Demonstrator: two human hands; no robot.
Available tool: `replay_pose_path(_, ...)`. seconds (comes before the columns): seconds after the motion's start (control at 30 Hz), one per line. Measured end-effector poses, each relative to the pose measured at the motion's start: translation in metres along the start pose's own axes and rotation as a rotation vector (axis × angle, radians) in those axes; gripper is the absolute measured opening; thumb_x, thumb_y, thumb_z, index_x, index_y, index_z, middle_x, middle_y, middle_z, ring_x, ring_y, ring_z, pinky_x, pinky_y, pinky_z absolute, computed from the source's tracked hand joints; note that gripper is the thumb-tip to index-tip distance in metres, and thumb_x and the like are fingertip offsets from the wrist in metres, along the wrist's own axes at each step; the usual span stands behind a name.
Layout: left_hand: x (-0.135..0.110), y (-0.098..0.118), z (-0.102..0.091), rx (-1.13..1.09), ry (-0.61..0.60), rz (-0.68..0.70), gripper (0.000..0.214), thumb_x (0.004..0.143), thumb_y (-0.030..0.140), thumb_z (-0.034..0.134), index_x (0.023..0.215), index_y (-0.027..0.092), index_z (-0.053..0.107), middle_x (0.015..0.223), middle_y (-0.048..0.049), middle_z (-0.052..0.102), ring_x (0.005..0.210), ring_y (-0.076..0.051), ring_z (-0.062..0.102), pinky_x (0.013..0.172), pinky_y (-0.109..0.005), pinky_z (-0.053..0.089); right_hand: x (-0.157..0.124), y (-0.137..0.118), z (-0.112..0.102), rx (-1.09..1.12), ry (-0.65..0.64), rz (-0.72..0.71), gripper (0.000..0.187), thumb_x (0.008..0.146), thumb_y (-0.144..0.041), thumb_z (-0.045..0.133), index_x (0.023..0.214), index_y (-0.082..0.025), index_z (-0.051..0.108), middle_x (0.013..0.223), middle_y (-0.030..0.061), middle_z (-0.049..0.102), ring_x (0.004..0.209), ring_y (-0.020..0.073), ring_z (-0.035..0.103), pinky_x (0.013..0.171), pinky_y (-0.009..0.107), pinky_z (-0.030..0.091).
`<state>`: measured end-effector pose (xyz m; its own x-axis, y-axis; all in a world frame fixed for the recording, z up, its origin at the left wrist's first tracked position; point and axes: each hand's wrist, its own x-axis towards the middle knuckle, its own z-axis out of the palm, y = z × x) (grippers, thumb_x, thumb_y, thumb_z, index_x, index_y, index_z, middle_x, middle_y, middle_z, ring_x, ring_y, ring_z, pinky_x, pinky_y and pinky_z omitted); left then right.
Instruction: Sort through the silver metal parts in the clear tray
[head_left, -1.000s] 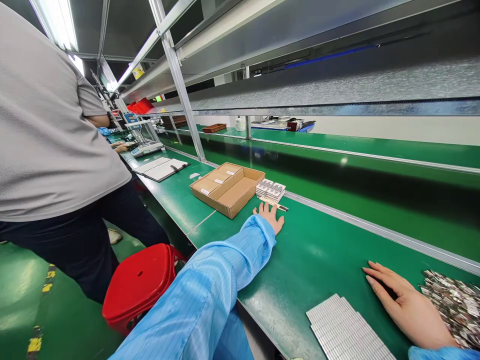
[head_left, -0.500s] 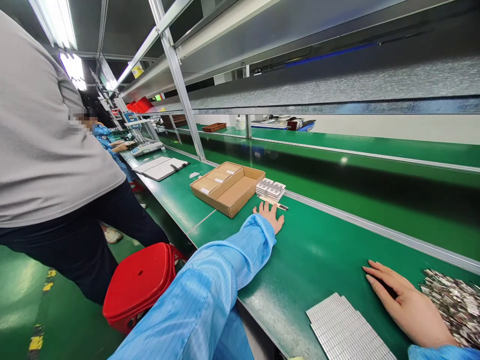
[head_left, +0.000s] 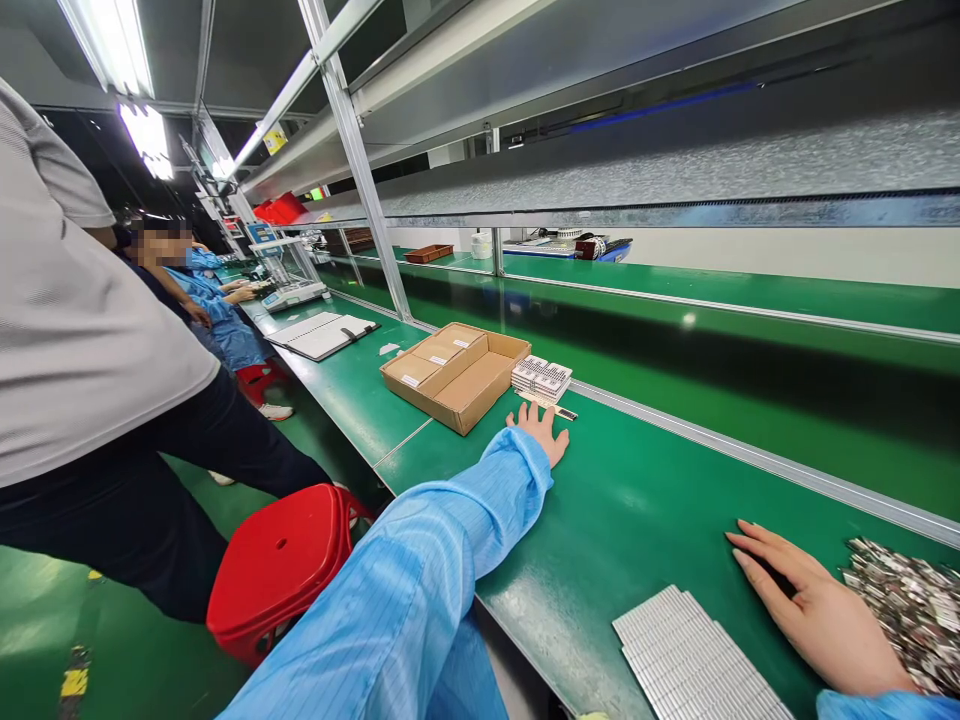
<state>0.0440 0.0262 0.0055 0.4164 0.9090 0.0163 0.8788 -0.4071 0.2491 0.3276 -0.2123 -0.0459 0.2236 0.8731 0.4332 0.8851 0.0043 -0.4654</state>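
Observation:
My left hand [head_left: 544,432] lies flat on the green bench [head_left: 637,500], fingers spread, holding nothing. Its fingertips are just short of a thin dark strip [head_left: 551,407] and a small stack of printed white packs [head_left: 541,378]. A shallow cardboard box [head_left: 455,375] stands to the left of that hand. My right hand [head_left: 814,610] rests open on the bench at the lower right, fingers stretched out. It lies between a block of silver-grey strips [head_left: 694,665] and a heap of small shiny metal parts [head_left: 911,610].
A person in a grey shirt [head_left: 82,330] stands at the left beside a red stool [head_left: 281,570]. Farther along sit workers in blue near a scale [head_left: 294,292] and a clipboard [head_left: 322,335]. A raised green conveyor [head_left: 712,320] runs behind the bench, under shelves.
The person in grey has shifted left, uncovering the seated workers behind. Neither of my hands has moved.

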Motion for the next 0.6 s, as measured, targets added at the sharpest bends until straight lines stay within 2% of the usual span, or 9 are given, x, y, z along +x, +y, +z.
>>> replay_pose_path(0.43,-0.0013,0.0009,0.0001,-0.008,0.008,0.000,0.069,0.093,0.061,0.024,0.153,0.028,0.030,0.159,-0.0076,0.020,0.147,-0.029,0.014,0.116,-0.055,0.015,-0.0014,0.0022,-0.0005,-0.003,0.007,-0.054,0.059,0.090,-0.071,0.037,0.099,-0.027,0.075,0.118,-0.0054,0.053,0.107,0.0338,0.055,0.082,0.069,0.054)
replay_pose_path(0.6,-0.0020,0.0013,-0.0014,-0.006,0.008,0.002,0.070,0.093,0.061,0.024,0.153,0.027,0.030,0.159,-0.0080,0.020,0.147,-0.029,0.015,0.116,-0.055,0.015,-0.0006,-0.0011,-0.0012,0.005,0.012,-0.033,0.060,0.089,-0.072,0.037,0.098,-0.027,0.075,0.118,-0.0051,0.054,0.106,0.0340,0.055,0.085,0.068,0.053)
